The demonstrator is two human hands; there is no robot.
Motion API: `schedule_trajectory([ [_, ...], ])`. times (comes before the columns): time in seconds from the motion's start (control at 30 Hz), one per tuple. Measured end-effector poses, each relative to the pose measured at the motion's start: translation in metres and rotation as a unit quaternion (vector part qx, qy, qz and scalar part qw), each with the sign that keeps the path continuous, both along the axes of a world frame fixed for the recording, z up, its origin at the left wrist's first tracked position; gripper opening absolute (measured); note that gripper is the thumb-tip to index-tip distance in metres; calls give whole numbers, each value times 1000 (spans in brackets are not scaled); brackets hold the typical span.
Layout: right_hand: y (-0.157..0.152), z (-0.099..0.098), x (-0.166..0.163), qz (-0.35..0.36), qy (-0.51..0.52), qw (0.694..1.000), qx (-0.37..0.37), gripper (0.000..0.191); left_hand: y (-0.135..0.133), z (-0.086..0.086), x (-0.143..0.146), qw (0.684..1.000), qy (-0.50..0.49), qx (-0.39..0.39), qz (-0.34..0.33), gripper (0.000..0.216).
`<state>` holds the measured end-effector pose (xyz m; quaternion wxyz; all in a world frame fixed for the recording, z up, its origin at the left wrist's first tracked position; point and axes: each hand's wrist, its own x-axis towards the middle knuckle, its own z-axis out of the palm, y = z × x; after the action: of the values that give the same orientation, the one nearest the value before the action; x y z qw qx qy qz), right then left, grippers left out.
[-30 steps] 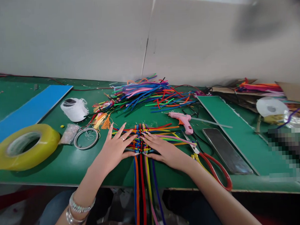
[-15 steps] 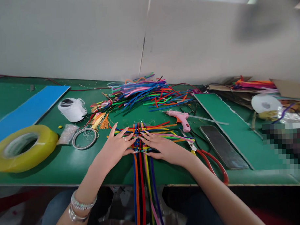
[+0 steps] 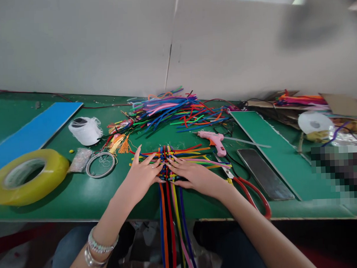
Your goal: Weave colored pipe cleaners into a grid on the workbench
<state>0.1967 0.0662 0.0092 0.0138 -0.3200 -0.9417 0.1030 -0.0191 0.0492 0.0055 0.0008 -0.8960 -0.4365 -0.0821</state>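
Observation:
Colourful pipe cleaners (image 3: 171,200) are woven crosswise into a small mat, with long ends hanging over the table's front edge and others sticking out to both sides. My left hand (image 3: 142,170) lies on the mat's left part, fingers spread, a ring on one finger. Flat on the right part rests my right hand (image 3: 191,172), its fingers apart and their tips near those of the left. Both hands touch the weave from above and cover much of it. Red-handled scissors (image 3: 241,186) lie just right of my right hand.
Loose pipe cleaners (image 3: 168,109) are heaped at the back. A pink glue gun (image 3: 215,140), a phone (image 3: 264,174) and a green board (image 3: 278,150) lie to the right. Leftward are yellow tape (image 3: 55,161), a metal ring (image 3: 113,167), a bead bag (image 3: 79,161) and a blue board (image 3: 49,123).
My left hand has shifted slightly to the right on the weave, and its wrist has moved a little the same way. My right hand stays nearly in place.

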Motion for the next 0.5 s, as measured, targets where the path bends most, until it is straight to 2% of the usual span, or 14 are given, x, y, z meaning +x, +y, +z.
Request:
schedule_trajectory([
  [0.2, -1, -2, -4, -4, -8, 999, 32, 42, -1, -4, 3, 1000, -8, 15, 7, 25],
  [0.4, -1, 2, 0, -9, 7, 999, -32, 57, -7, -4, 5, 999, -1, 38, 7, 25],
  [0.5, -3, 3, -1, -20, 14, 999, -44, 55, -10, -2, 10, 998, 13, 52, 21, 29],
])
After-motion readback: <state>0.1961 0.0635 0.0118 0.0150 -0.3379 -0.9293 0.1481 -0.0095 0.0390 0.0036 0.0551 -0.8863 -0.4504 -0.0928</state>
